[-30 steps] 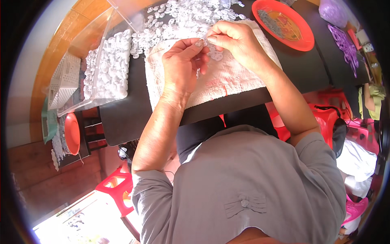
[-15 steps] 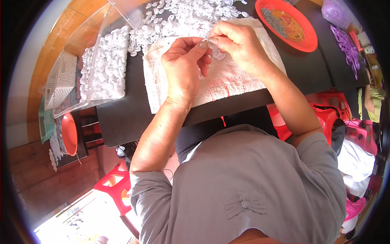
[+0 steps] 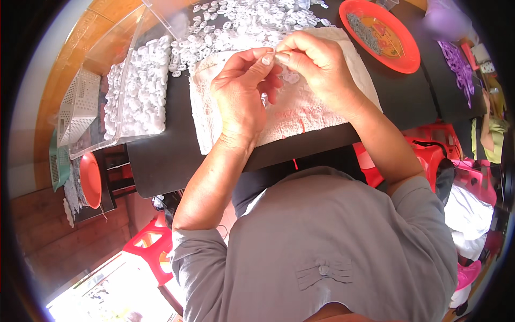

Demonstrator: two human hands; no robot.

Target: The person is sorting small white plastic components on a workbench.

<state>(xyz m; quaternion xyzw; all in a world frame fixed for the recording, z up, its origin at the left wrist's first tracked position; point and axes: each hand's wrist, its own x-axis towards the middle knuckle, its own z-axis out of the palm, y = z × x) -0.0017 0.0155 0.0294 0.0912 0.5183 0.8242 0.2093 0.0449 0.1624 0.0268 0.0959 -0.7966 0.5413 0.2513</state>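
Note:
My left hand and my right hand meet over a white towel on the dark table. Thumb and forefinger are pinched together on each hand, fingertips touching or nearly so. Whatever lies between them is too small and covered to name. The other left fingers curl inward, and a whitish bit shows beneath them. Several flat white oval pieces with holes lie on the towel under my right hand. A large spread of similar white pieces covers the table just beyond my hands.
On the left, a clear plastic bin holds a heap of white pieces, beside a perforated white basket. A red oval tray with small grey pieces stands at the right, near purple cords. Red stools stand below.
My hands stay pinched together in nearly the same place, with slight shifts of the fingers. The whole view has shifted slightly, and the table things sit a little lower.

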